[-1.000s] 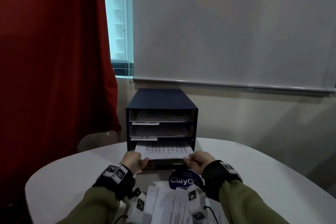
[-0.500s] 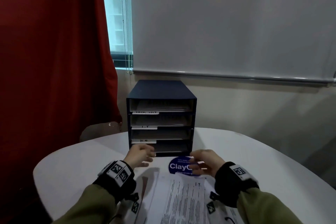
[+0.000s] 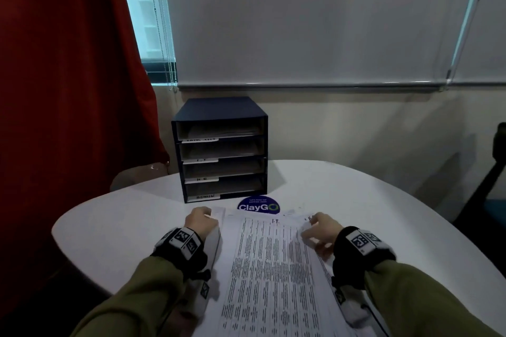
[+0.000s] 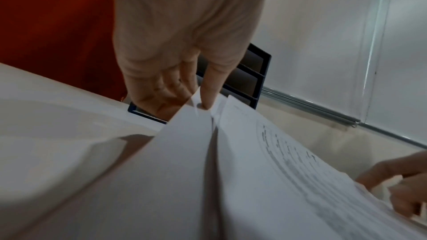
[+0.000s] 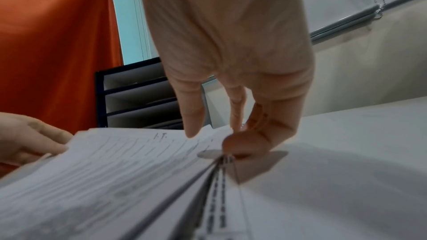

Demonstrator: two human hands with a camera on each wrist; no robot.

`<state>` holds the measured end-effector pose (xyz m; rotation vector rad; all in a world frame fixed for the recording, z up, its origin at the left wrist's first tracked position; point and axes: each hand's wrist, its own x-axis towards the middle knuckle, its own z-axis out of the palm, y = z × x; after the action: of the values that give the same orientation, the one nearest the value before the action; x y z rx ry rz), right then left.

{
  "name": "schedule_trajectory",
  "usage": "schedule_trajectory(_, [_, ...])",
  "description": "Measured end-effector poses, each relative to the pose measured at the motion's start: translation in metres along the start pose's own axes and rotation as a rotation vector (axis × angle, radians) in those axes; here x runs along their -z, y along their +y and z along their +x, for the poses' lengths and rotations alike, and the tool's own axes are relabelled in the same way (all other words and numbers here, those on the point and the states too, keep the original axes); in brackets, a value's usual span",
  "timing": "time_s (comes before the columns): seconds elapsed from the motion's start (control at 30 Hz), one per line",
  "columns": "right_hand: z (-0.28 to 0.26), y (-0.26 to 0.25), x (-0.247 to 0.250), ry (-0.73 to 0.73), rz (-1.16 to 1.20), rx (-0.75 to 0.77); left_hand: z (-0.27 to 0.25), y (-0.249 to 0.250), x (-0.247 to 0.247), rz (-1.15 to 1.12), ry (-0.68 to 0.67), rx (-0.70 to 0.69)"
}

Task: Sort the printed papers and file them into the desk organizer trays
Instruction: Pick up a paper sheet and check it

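A stack of white printed papers (image 3: 273,268), its top sheet covered in columns of small black text and hand-marked "I.T." at the head, lies on the white rounded bench (image 3: 383,213) just in front of the person. The left hand (image 3: 201,224) pinches the stack's far left corner, its fingers (image 4: 208,87) curled round the lifted sheet edges. The right hand (image 3: 323,232) grips the right edge, thumb on top and fingers (image 5: 261,125) tucked under it. Beyond the papers, a round blue "ClayGo" sticker (image 3: 258,205) sits on the bench before a dark blue four-tray desk organizer (image 3: 220,150), each labelled tray holding sheets. A red curtain (image 3: 68,76) hangs on the left beside a pale grey roller blind (image 3: 301,22).
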<state>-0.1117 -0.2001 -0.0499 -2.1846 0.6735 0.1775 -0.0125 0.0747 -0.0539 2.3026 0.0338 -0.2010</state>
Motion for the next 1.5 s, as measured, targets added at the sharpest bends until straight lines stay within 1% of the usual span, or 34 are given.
schedule_trajectory(0.07, [0.0, -0.003, -0.001, 0.031, -0.122, 0.027, -0.003, -0.005, 0.002, -0.06, 0.011, -0.007])
schedule_trajectory(0.1, [0.0, -0.003, -0.001, 0.04, -0.141, 0.027, -0.002, -0.01, 0.001, -0.096, -0.006, 0.001])
schedule_trajectory(0.13, [-0.001, -0.003, -0.001, 0.051, -0.134, 0.037, -0.002, -0.014, 0.001, -0.129, -0.034, 0.021])
schedule_trajectory(0.2, [-0.002, -0.001, 0.002, 0.064, -0.004, 0.074, -0.006, -0.018, 0.0, -0.197, -0.08, 0.046])
schedule_trajectory(0.27, [-0.002, 0.001, 0.009, 0.016, 0.127, 0.097, -0.013, -0.019, 0.001, -0.238, -0.107, 0.065])
schedule_trajectory(0.3, [-0.004, 0.001, 0.012, -0.014, 0.144, 0.098, -0.017, -0.019, 0.001, -0.258, -0.111, 0.071])
schedule_trajectory(0.37, [-0.009, 0.003, 0.015, -0.072, 0.109, 0.102, -0.019, -0.021, 0.001, -0.283, -0.124, 0.071])
schedule_trajectory(0.43, [-0.01, 0.003, 0.011, -0.096, 0.049, 0.107, -0.02, -0.021, 0.0, -0.299, -0.13, 0.085])
schedule_trajectory(0.57, [-0.005, 0.002, -0.003, -0.08, 0.065, 0.099, -0.023, -0.021, 0.0, -0.375, -0.145, 0.101])
schedule_trajectory(0.63, [-0.002, -0.001, -0.007, -0.074, 0.082, 0.082, -0.028, -0.02, 0.002, -0.467, -0.181, 0.118])
schedule_trajectory(0.67, [-0.001, -0.002, -0.008, -0.062, 0.087, 0.074, -0.029, -0.021, 0.004, -0.475, -0.21, 0.114])
schedule_trajectory(0.73, [0.0, -0.004, -0.009, -0.05, 0.084, 0.07, -0.028, -0.025, 0.005, -0.407, -0.279, 0.077])
schedule_trajectory(0.83, [-0.001, -0.005, -0.008, -0.083, 0.08, 0.071, -0.031, -0.027, 0.006, -0.289, -0.294, 0.036])
schedule_trajectory(1.0, [-0.008, 0.001, 0.0, -0.227, 0.051, 0.07, -0.031, -0.032, 0.01, -0.309, -0.319, -0.008])
schedule_trajectory(1.07, [-0.009, 0.005, 0.002, -0.275, -0.002, 0.077, -0.033, -0.032, 0.01, -0.396, -0.305, 0.017])
schedule_trajectory(1.13, [-0.011, 0.007, 0.004, -0.296, -0.05, 0.075, -0.034, -0.031, 0.01, -0.451, -0.25, 0.04])
schedule_trajectory(1.2, [-0.011, 0.009, 0.007, -0.305, -0.076, 0.071, -0.029, -0.032, 0.009, -0.41, -0.194, -0.004])
schedule_trajectory(1.3, [-0.011, 0.011, 0.007, -0.309, -0.094, 0.067, -0.03, -0.028, 0.011, -0.328, -0.192, -0.077])
schedule_trajectory(1.4, [-0.01, 0.01, 0.006, -0.315, -0.111, 0.064, -0.033, -0.024, 0.012, -0.332, -0.227, -0.065])
schedule_trajectory(1.5, [-0.008, 0.008, 0.004, -0.307, -0.097, 0.067, -0.034, -0.024, 0.01, -0.346, -0.212, -0.081])
